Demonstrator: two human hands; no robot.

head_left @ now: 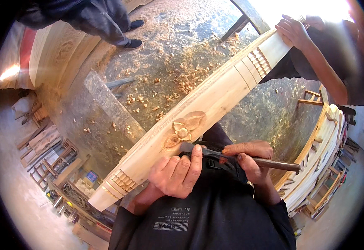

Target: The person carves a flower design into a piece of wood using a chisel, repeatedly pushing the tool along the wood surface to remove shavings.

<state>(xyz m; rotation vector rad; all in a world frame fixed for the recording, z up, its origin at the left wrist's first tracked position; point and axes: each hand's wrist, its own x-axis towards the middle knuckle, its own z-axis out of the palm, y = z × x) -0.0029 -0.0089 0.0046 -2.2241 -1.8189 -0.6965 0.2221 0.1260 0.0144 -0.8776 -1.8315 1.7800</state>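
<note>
A long pale wooden beam (221, 93) lies diagonally across the view, from lower left to upper right. Its face bears a carved flower with leaves (183, 132), and rows of rounded beads are cut near both ends. I hold a chisel (282, 165) with a broad flat blade and a dark brown handle. Its blade edge rests beside the flower's lower right. My left hand (175, 173) is closed round the shank close to the blade, its knuckles near the beam's front edge. Farther right, my right hand (250, 160) grips the handle, whose end sticks out past it.
At the upper right, a co-worker's hand (293, 32) rests on the beam's far end. Another person's dark trousers (100, 21) show at the upper left. Wood shavings (186, 85) litter the floor, near a board (111, 104). More carved timber (315, 154) stands at right.
</note>
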